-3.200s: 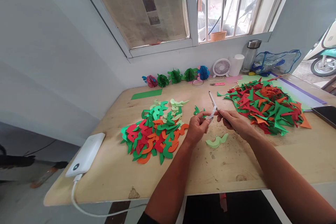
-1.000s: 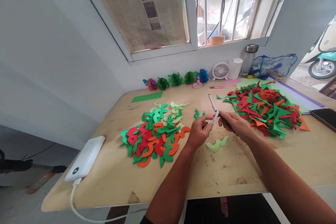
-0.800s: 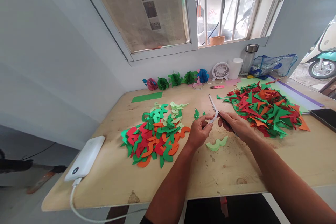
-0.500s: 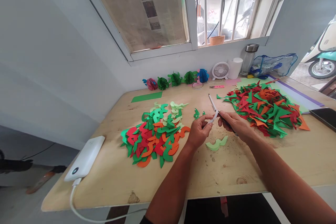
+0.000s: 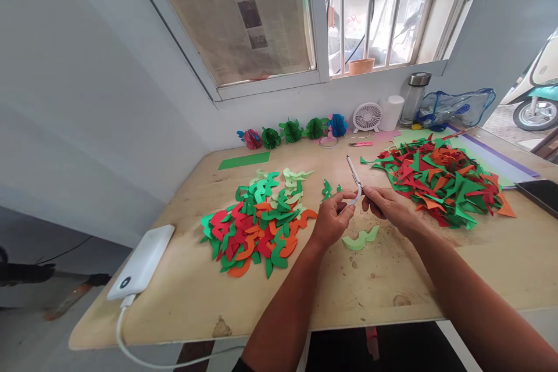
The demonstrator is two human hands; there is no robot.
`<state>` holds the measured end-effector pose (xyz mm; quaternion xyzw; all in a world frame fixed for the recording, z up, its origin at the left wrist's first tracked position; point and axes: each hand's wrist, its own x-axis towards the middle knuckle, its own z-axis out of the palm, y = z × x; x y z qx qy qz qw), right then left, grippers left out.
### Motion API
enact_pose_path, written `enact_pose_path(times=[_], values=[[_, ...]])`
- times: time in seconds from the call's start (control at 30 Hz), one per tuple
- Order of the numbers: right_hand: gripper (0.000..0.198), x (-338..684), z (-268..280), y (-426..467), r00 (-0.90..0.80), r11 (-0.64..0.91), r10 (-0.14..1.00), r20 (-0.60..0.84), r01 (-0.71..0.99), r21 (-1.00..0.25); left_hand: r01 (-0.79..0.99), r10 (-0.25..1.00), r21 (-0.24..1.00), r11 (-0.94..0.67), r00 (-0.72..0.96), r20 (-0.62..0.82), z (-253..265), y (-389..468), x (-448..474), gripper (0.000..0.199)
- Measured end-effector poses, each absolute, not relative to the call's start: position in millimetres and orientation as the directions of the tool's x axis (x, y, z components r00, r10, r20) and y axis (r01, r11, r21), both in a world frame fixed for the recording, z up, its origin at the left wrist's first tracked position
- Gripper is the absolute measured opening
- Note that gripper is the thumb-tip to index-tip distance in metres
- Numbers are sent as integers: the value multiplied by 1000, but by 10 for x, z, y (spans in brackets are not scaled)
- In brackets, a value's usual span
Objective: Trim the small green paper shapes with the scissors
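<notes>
1. Pale walls and a barred window (image 5: pixel 370 17) stand behind one wooden table (image 5: pixel 183 290).
2. One clear, blue-edged pouch (image 5: pixel 455 109) lies at the back right; blue items show through it, too indistinct to name.
3. One transparent bottle (image 5: pixel 411 103) with a metallic lid stands upright beside the pouch; its contents are unclear.
4. One terracotta-coloured pot (image 5: pixel 361 66) sits on the windowsill, its inside out of sight.
5. Five folded-paper figures (image 5: pixel 292 131) line the wall: one pink, three green, one blue. One white fan (image 5: pixel 367 117) and one white cylinder (image 5: pixel 391 113) stand to their right.
6. Two paper heaps: curved cutouts (image 5: pixel 248 238) on the left and angular scraps (image 5: pixel 444 180) on the right, both overlapping too much to count.
7. One pale paper strip (image 5: pixel 356 195) is between the hands, just above the table, near one white pen (image 5: pixel 353 168).
8. Left hand (image 5: pixel 333 218): thumb and fingers pinch the strip.
9. Right hand (image 5: pixel 383 204): fingers curled, just beside the strip's far end; I cannot tell what they grip.
10. One light green cutout (image 5: pixel 360 238) lies just below the hands.
</notes>
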<state>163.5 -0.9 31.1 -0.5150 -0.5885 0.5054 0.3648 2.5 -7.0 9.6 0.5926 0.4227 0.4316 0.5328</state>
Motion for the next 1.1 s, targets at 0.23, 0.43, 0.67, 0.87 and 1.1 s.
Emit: enact_pose_path(times=[0.23,0.43,0.67,0.87,1.1], values=[[56,1626,308,-4,-209,-35,974,-92,260,-965,57,960,995,-79,275,61,132,-80,26,27],[57,1631,299,-5,-214,-27,973,-87,268,-963,69,958,992,-106,274,83,125,-77,26,26],[56,1635,299,-2,-219,-21,973,-80,262,-965,91,959,990,-108,273,79,128,-73,21,26],[58,1638,286,5,-224,-15,971,-79,272,-962,86,960,990,-109,268,82,107,-72,21,27],[58,1632,310,0,-214,-17,973,-84,300,-954,87,957,990,-113,277,84,106,-75,18,26]])
